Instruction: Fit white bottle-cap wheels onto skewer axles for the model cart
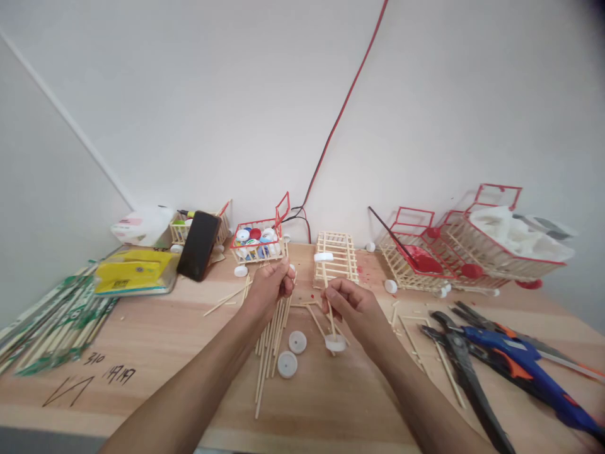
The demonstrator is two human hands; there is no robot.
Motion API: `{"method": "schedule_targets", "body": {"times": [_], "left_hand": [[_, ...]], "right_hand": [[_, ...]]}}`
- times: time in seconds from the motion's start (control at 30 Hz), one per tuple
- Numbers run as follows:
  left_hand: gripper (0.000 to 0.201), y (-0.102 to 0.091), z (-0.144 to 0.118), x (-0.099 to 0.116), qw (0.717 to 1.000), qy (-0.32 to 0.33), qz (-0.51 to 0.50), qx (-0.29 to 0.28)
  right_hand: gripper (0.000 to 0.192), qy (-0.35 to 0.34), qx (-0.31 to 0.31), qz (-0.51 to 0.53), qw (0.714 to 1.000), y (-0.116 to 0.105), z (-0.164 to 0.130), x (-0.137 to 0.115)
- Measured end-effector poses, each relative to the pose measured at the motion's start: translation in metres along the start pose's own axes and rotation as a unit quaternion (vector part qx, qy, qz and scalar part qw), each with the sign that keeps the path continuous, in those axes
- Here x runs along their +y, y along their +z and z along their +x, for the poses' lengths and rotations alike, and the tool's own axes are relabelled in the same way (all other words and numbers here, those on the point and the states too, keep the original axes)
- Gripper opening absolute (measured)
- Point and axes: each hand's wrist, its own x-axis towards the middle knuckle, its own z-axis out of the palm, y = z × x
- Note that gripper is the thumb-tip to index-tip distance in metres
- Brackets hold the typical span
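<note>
In my right hand [352, 301] is a thin wooden stick [325, 277] with a white bottle cap [324, 257] on its far end and another white cap [335, 343] on its near end, like an axle with two wheels. My left hand [273, 284] is closed with thumb and fingertips together above a bundle of loose sticks [267, 343]; whatever it may pinch is hidden, though a bit of white shows by the fingertips. Two more white caps [297, 342] lie on the table between my forearms. Behind my right hand stands a slatted stick frame [347, 252].
Along the wall stand stick carts with red trim, one full of bottle caps [255, 243], others [416, 255] at right. A phone [198, 246], a yellow packet [137, 272] and wrapped sticks [70, 321] are at left. Pliers [466, 372] and a blue glue gun [524, 359] lie at right.
</note>
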Motion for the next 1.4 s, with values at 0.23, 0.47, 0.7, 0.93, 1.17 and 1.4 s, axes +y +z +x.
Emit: {"method": "schedule_targets", "body": {"times": [0.23, 0.47, 0.7, 0.93, 1.17, 1.4], "left_hand": [[0.03, 0.007, -0.007, 0.006, 1.0, -0.008, 0.02, -0.018], [0.018, 0.01, -0.01, 0.038, 0.964, 0.068, 0.251, -0.052], [0.033, -0.012, -0.013, 0.027, 0.724, 0.342, 0.598, -0.033], [0.021, -0.01, 0.007, 0.024, 0.705, 0.452, 0.54, -0.08], [0.002, -0.01, 0.0, 0.009, 0.734, 0.43, 0.522, -0.054], [0.039, -0.008, -0.001, 0.014, 0.701, 0.469, 0.536, 0.002]], "right_hand": [[0.028, 0.008, -0.006, 0.028, 1.0, -0.001, 0.0, -0.001], [0.03, 0.053, -0.028, 0.11, 0.992, 0.003, -0.003, -0.002], [0.028, 0.102, -0.035, 0.244, 0.964, 0.001, -0.004, -0.001], [0.029, 0.125, -0.025, 0.322, 0.938, -0.002, -0.001, -0.003], [0.028, 0.126, -0.018, 0.3, 0.945, 0.0, -0.001, 0.001], [0.029, 0.175, -0.024, 0.335, 0.926, 0.005, 0.0, 0.005]]}}
